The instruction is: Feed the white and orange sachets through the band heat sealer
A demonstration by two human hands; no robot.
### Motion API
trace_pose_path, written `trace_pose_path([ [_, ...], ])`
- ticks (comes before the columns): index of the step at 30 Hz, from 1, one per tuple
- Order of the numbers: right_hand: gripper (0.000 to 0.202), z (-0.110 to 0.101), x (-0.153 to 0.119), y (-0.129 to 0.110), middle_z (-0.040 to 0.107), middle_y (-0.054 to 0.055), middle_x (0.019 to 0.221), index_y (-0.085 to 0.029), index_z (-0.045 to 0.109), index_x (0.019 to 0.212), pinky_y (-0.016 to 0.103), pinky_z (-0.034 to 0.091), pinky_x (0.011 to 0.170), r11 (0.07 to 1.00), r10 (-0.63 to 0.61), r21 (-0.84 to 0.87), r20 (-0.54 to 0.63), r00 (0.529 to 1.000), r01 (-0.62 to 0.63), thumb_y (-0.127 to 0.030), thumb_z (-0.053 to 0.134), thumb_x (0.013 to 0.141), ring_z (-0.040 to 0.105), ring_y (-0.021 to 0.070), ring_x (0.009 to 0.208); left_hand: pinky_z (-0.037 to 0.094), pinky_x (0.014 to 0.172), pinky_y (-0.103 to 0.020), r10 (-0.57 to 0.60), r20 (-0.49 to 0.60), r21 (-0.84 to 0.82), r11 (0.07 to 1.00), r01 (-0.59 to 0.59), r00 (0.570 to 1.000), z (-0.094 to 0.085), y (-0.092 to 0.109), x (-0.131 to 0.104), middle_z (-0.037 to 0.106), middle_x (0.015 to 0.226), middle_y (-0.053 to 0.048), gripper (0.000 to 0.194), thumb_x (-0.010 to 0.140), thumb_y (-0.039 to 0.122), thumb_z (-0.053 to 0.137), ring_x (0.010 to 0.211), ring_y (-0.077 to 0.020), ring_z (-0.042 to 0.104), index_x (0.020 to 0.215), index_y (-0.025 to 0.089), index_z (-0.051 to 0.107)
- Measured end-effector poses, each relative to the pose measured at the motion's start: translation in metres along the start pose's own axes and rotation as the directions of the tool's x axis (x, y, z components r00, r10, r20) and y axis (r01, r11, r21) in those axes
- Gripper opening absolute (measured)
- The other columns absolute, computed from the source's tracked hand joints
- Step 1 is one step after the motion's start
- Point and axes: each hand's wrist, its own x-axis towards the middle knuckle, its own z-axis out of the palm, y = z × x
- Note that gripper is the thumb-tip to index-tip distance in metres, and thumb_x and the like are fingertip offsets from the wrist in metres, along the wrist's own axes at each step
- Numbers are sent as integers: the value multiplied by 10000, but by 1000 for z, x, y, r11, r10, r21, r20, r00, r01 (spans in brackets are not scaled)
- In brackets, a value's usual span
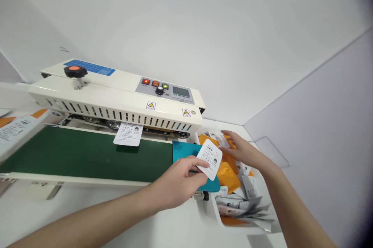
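My left hand [186, 178] pinches a small white printed sachet [210, 158] between thumb and fingers. It is held over the blue plate [183, 151] at the right end of the green conveyor belt [84, 155]. My right hand [240, 147] reaches over the far part of a white bin [220, 215] full of orange and white sachets. Its fingers are bent among the sachets, and their tips are partly hidden, so a grip cannot be made out. Another white printed sachet [128, 134] sticks out from under the band sealing machine [116, 96], above the belt.
The machine carries a control panel [164, 89] with lit switches and a black knob [75, 71] on top. White and orange sachets [20, 129] lie at the belt's far left end. A bent wire bracket [274, 149] stands right of the bin, near the wall.
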Motion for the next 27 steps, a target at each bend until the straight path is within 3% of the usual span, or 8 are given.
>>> trace_pose_path([
  [2,641,6,22,10,538,137,1334,-222,494,1279,480,452,991,1000,30,-4,111,993,-30,-386,726,705,538,339,1181,290,533,-237,-24,-1,3,1000,24,1000,0,0,1,613,940,-53,339,837,310,536,600,-81,444,1154,205,595],
  [7,585,24,44,19,581,169,1254,-187,514,1198,391,566,794,954,165,238,91,982,-182,-391,737,697,620,290,1044,240,485,-228,-67,0,4,998,67,998,-1,2,1,562,785,-1,342,829,311,540,525,-65,384,1157,227,584],
  [11,630,17,35,14,636,132,1176,-250,500,1237,358,584,691,878,132,425,222,966,-218,-390,765,683,665,274,950,280,501,-231,-97,-7,12,995,97,995,-2,5,2,610,935,-33,347,829,310,540,557,-72,433,1165,238,585],
  [14,612,6,24,4,659,93,1123,-282,505,1254,346,577,677,859,75,476,251,965,-190,-396,748,705,674,255,905,374,611,-250,-104,-17,8,994,105,994,-4,6,4,619,1086,-58,348,829,330,557,702,-115,535,1164,242,593],
  [20,574,-9,11,-4,684,27,846,-272,504,1276,299,537,591,872,53,473,167,984,-128,-435,701,762,653,219,777,410,871,-327,-117,-8,-33,993,117,993,-6,8,4,632,1137,-64,342,828,373,586,1064,-230,564,1149,258,611],
  [25,570,-20,9,9,689,26,817,-275,514,1285,331,539,671,845,81,532,-27,996,-54,-428,702,769,659,229,792,403,909,-359,-121,-29,-22,992,121,992,-5,10,2,635,1139,-70,368,823,407,595,1109,-250,554,1162,264,611],
  [27,552,-24,9,13,701,35,865,-276,531,1260,341,543,675,805,104,591,-46,993,-57,-420,714,759,666,227,774,408,897,-353,-133,-30,-14,991,133,991,-5,12,2,638,1128,-68,381,820,413,597,1090,-244,561,1169,262,608],
])
